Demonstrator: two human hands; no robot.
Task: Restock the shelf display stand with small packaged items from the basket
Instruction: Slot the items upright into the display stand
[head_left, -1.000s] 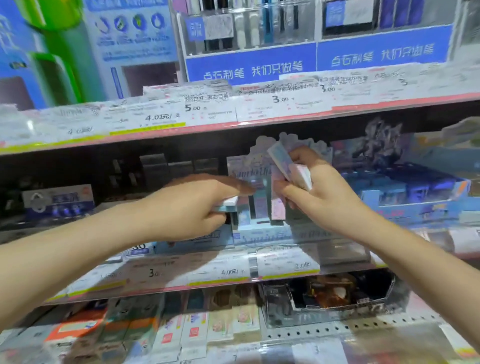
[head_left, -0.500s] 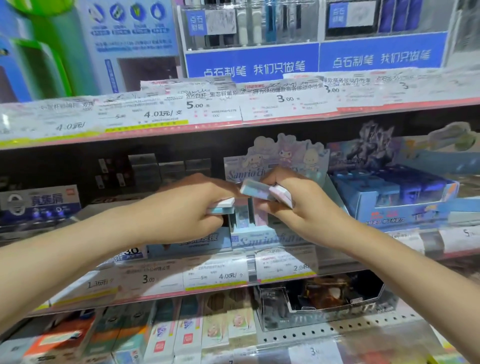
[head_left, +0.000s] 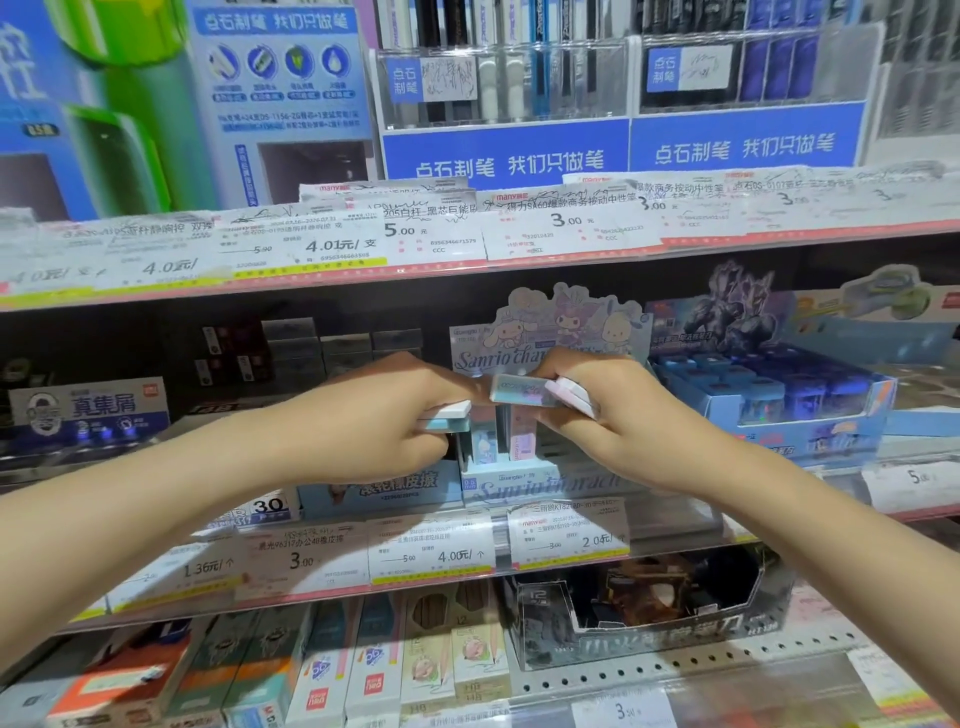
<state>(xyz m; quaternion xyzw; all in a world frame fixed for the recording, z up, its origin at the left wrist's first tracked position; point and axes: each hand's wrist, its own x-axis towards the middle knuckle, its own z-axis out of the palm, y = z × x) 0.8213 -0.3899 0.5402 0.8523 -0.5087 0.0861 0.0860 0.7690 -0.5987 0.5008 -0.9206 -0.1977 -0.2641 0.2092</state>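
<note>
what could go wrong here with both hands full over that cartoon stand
1. The right hand holds several small packs fanned out; a loose grip could drop one behind the stand.
2. The left hand brings its pack close above upright packs, which it might knock over.

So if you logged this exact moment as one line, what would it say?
stage: restocking | left hand: holds small pack | right hand: grips several packs | place: above cartoon display box, middle shelf
</note>
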